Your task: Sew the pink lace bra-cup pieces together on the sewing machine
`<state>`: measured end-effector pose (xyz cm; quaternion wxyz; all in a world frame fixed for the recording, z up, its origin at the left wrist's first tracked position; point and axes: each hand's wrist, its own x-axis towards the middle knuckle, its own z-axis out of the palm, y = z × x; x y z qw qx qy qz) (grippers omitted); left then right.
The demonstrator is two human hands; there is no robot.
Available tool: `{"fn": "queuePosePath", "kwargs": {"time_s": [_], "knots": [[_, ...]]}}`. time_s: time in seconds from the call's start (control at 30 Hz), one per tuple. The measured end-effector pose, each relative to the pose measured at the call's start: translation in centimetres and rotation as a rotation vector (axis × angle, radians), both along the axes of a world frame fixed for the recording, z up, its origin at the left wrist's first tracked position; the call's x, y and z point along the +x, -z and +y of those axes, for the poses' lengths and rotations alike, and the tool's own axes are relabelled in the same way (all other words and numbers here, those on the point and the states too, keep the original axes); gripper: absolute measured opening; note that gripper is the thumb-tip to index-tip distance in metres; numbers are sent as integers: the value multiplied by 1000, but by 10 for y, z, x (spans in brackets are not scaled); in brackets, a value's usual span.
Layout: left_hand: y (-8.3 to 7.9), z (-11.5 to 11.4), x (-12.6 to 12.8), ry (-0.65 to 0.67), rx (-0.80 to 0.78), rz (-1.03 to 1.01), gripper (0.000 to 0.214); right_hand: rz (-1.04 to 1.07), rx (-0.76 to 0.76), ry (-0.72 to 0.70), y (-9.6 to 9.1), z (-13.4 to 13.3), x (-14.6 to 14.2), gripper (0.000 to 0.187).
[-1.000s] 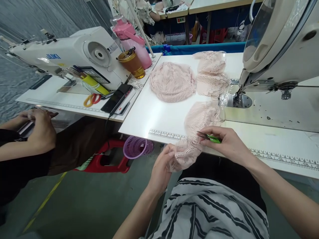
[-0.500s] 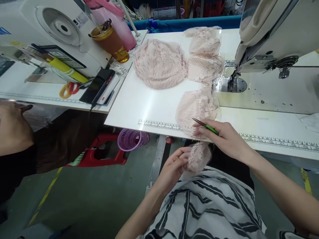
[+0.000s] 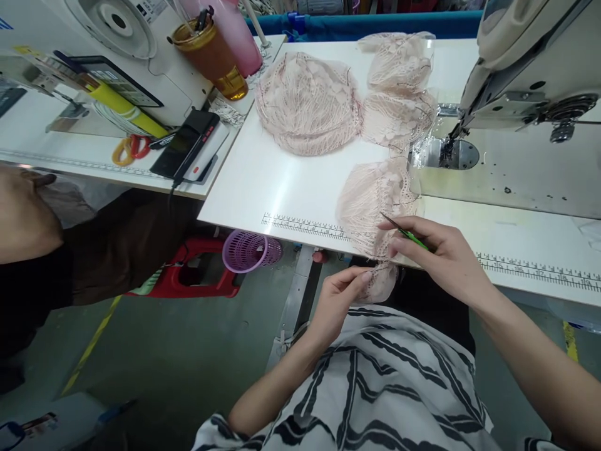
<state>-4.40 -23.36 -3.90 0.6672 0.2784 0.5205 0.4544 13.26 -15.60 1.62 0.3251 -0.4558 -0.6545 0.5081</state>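
A chain of pale pink lace pieces [image 3: 375, 194] runs down the white table and over its front edge. Just below that edge, my left hand [image 3: 340, 297] pinches the hanging lace end between thumb and fingers. My right hand [image 3: 434, 254] is closed around green-handled thread snips [image 3: 409, 237], whose dark pointed tip points up and left above the lace. The right fingertips rest on or very near the lace at the edge; exact contact is hidden.
At right stands a sewing machine [image 3: 530, 94], its presser foot close to the lace. A round lace bundle [image 3: 307, 106] lies at the back. Left are another machine [image 3: 113, 31], scissors [image 3: 124, 150], an amber cup [image 3: 211, 59] and a co-worker's hand [image 3: 28, 216]. A purple basket [image 3: 251, 252] sits below.
My left hand has risen toward the table edge with the lace end, gripping it higher up. My right hand with the snips has shifted slightly right. The view has tilted a little.
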Motion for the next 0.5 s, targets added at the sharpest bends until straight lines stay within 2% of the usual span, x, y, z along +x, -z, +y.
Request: {"fn": "queuePosePath", "kwargs": {"time_s": [0.13, 0.33, 0.5], "knots": [[-5, 1, -1, 18, -31, -17, 29, -112, 127, 69, 0, -13, 11, 29], [-10, 3, 1, -5, -76, -88, 31, -334, 495, 40, 8, -30, 23, 30], [-13, 4, -2, -15, -79, -65, 31, -402, 590, 63, 14, -32, 30, 32]]}}
